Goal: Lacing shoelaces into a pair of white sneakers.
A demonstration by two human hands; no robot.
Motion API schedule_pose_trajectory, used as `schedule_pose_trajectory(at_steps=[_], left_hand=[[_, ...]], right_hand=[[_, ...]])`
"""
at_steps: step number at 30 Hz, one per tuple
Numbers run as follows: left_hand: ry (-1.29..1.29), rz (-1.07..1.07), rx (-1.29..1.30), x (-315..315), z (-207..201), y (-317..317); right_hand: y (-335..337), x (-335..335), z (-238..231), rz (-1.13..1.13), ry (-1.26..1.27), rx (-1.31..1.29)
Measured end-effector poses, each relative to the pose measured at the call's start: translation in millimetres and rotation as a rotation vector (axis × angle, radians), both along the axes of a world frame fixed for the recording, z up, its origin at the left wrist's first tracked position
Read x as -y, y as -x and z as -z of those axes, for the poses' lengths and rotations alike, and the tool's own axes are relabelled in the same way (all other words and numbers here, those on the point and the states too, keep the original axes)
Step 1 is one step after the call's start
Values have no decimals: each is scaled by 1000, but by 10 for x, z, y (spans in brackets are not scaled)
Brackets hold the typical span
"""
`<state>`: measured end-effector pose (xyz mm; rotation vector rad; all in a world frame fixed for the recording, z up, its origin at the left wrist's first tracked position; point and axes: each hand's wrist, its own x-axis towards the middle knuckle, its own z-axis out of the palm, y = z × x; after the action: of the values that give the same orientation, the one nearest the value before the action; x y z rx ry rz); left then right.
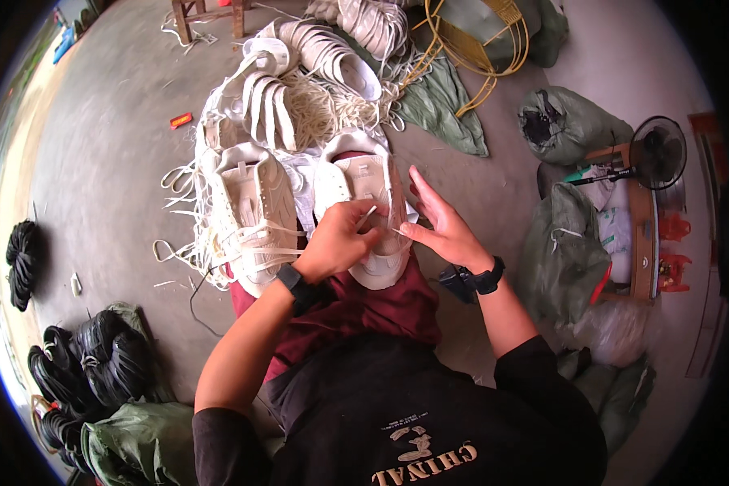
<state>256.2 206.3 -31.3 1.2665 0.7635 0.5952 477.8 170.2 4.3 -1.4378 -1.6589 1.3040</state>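
Two cream-white sneakers lie side by side over my lap, toes toward me. The left sneaker [255, 202] has loose laces draped across its front. Over the right sneaker [352, 174], my left hand [340, 239] is closed in a pinch on a white shoelace [369, 212], whose short end sticks up past the fingers. My right hand [444, 231] is beside that sneaker's right edge, fingers stretched out and apart. Its thumb points at the sneaker, near a thin piece of lace; whether they touch I cannot tell. My left hand hides part of the right sneaker's middle.
Beyond the sneakers lie a heap of loose laces [320, 109] and nested white shoes [332, 61]. A yellow-framed chair [490, 77] stands at the back right, a black fan [658, 152] at the right. Black shoe bundles [97, 356] and green sacks [563, 251] sit on the floor.
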Motion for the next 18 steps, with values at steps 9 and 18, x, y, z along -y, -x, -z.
schedule_pose_trajectory(at_steps=[9,18], left_hand=[[-146,-18,33,48,188,497],[-329,-60,119,27,548,732]], right_hand=[[568,79,173,-41,98,-80],[907,179,330,27,132,3]])
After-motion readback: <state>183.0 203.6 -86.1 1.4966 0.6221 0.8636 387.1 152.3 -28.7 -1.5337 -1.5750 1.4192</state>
